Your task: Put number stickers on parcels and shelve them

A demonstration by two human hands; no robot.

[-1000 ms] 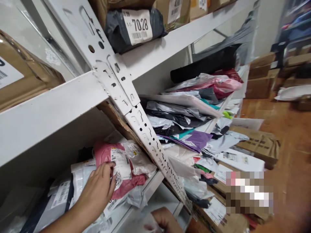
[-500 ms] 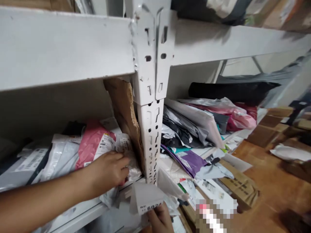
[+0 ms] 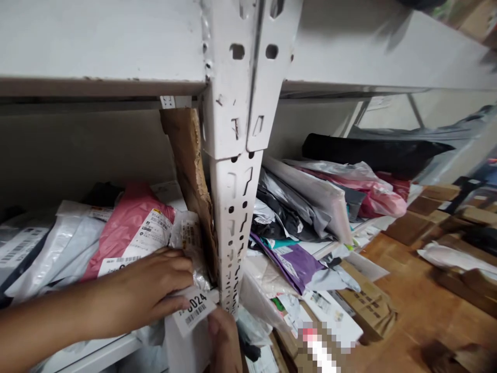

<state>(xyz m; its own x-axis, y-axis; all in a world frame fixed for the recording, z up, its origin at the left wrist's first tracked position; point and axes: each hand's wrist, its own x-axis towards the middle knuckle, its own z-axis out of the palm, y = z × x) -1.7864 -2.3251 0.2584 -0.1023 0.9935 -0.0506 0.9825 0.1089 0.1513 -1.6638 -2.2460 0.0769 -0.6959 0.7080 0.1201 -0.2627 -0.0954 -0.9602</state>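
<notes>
Bare left forearm (image 3: 77, 316), bare hands (image 3: 165, 277)

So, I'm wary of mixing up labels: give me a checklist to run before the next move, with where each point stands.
1. Numbered label at hand: ok; the left hand has its thumb at one edge, the right hand is at the other.
2. Firm grip by the fingers: cannot tell; the undersides are hidden.
3. Full number readable: not ok; "024" shows, the digit before is partly covered.
4. Label loose from the white paper below: cannot tell.
5. Pink parcel fully visible: not ok; hand and forearm hide its lower part.
</notes>
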